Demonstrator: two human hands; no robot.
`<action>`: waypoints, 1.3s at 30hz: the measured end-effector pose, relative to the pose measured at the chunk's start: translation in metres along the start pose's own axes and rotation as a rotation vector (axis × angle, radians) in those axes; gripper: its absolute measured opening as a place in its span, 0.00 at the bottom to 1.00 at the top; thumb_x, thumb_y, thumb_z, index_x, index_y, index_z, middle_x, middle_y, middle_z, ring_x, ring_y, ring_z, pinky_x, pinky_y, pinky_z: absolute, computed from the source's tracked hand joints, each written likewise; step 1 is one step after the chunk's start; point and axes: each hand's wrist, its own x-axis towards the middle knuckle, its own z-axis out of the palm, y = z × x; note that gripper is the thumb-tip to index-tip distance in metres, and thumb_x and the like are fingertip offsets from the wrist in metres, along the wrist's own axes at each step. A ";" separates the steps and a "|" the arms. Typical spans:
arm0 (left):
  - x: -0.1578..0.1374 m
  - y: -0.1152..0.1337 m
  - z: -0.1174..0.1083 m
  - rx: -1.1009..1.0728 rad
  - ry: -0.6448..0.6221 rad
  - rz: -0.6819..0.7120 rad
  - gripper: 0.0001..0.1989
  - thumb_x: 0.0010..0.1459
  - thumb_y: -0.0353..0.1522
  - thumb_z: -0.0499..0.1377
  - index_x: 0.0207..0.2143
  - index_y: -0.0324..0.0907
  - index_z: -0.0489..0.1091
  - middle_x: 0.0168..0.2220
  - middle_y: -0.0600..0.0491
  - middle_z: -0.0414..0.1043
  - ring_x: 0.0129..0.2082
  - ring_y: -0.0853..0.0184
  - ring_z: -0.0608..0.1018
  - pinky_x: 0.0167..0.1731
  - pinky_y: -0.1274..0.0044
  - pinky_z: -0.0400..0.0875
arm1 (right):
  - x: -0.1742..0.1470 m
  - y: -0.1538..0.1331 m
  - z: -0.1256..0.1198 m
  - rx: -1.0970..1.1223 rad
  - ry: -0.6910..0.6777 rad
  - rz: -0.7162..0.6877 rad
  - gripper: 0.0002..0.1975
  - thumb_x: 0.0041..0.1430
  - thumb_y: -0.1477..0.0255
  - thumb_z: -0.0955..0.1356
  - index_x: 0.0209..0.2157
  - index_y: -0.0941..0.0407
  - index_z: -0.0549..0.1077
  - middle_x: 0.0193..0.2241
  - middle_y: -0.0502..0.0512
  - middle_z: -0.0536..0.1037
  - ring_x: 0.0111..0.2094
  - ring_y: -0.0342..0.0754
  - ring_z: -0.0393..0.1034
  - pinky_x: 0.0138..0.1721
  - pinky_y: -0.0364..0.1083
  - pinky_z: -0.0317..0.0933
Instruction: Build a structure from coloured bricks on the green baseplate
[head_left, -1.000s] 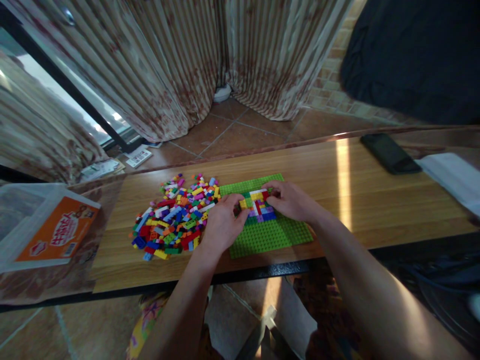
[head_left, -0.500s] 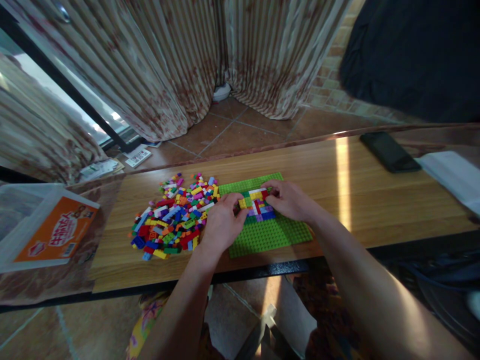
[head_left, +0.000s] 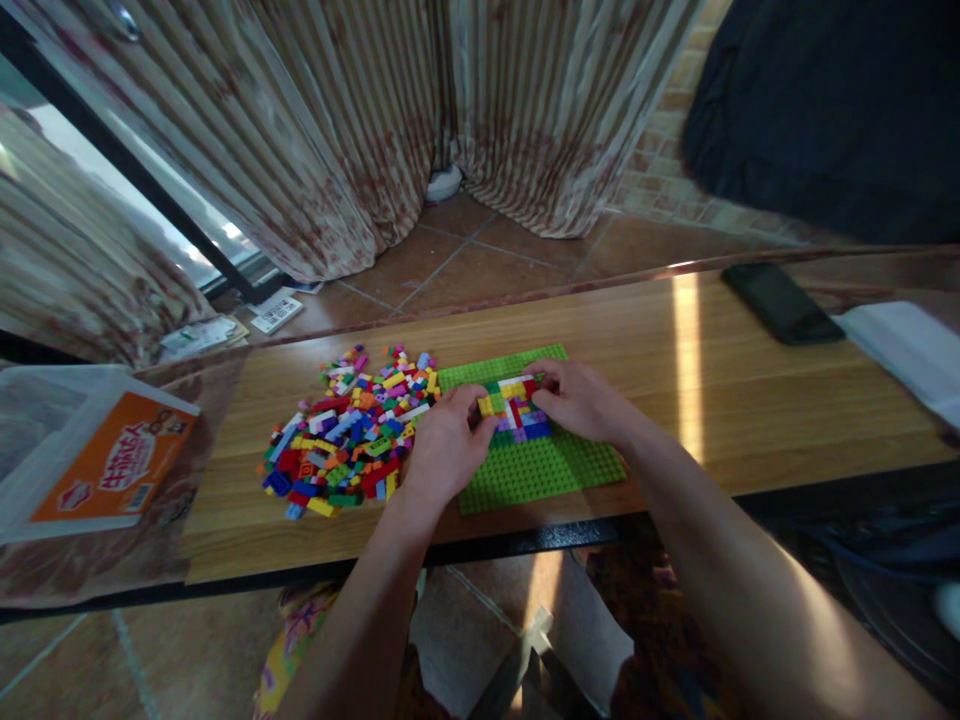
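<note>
A patchwork of coloured building bricks (head_left: pixel 516 410) sits on a green studded baseplate (head_left: pixel 540 478). My left hand (head_left: pixel 450 440) is at its left end, fingertips and thumb bent against the yellow and green bricks. At the right end, my right hand (head_left: pixel 581 400) has its thumb and forefinger closed on the edge by the red bricks. The fingers cover part of both ends, so any single loose brick under them cannot be made out. A large heap of loose bricks (head_left: pixel 349 435) lies left of the baseplate, close to my left hand.
A clear plastic box (head_left: pixel 82 455) with an orange label stands at the far left. Toward the right lie a black phone (head_left: pixel 781 303) and a white sheet (head_left: pixel 904 350). The wooden tabletop (head_left: pixel 622 320) ends at a dark front edge. Striped curtains hang behind.
Almost nothing has moved. Both hands stay at the two ends of the brick patchwork, with only a very slight shift of the left fingers.
</note>
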 end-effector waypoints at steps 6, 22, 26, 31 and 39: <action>0.000 0.000 0.001 0.000 0.012 0.004 0.11 0.57 0.32 0.61 0.44 0.43 0.70 0.38 0.51 0.76 0.33 0.65 0.78 0.37 0.72 0.72 | -0.001 -0.002 0.000 -0.015 0.011 0.010 0.18 0.53 0.75 0.65 0.46 0.59 0.75 0.28 0.53 0.78 0.27 0.44 0.67 0.30 0.42 0.55; 0.000 0.000 0.001 -0.006 0.004 0.002 0.10 0.57 0.32 0.60 0.43 0.43 0.69 0.37 0.51 0.75 0.34 0.65 0.78 0.37 0.73 0.72 | -0.001 -0.003 0.000 -0.034 0.009 0.003 0.18 0.54 0.75 0.65 0.47 0.60 0.75 0.29 0.54 0.78 0.27 0.44 0.66 0.29 0.42 0.55; 0.000 0.000 0.001 -0.007 0.009 0.002 0.11 0.57 0.32 0.60 0.43 0.43 0.69 0.37 0.51 0.75 0.33 0.65 0.77 0.37 0.72 0.73 | -0.002 -0.004 -0.001 -0.030 0.016 0.007 0.18 0.53 0.75 0.65 0.46 0.59 0.75 0.29 0.54 0.78 0.27 0.44 0.67 0.29 0.42 0.55; 0.000 -0.001 0.002 -0.012 0.011 -0.002 0.11 0.57 0.32 0.61 0.44 0.42 0.69 0.37 0.50 0.75 0.33 0.65 0.77 0.37 0.72 0.73 | -0.002 -0.005 -0.001 -0.039 0.011 0.021 0.18 0.54 0.75 0.65 0.46 0.59 0.75 0.29 0.54 0.78 0.28 0.45 0.67 0.30 0.43 0.55; -0.001 0.001 0.001 -0.015 0.006 0.003 0.11 0.57 0.31 0.60 0.44 0.42 0.69 0.37 0.51 0.75 0.33 0.65 0.77 0.37 0.73 0.72 | -0.002 -0.006 -0.002 -0.036 0.002 0.018 0.18 0.54 0.75 0.65 0.47 0.60 0.74 0.30 0.54 0.78 0.27 0.45 0.67 0.30 0.42 0.55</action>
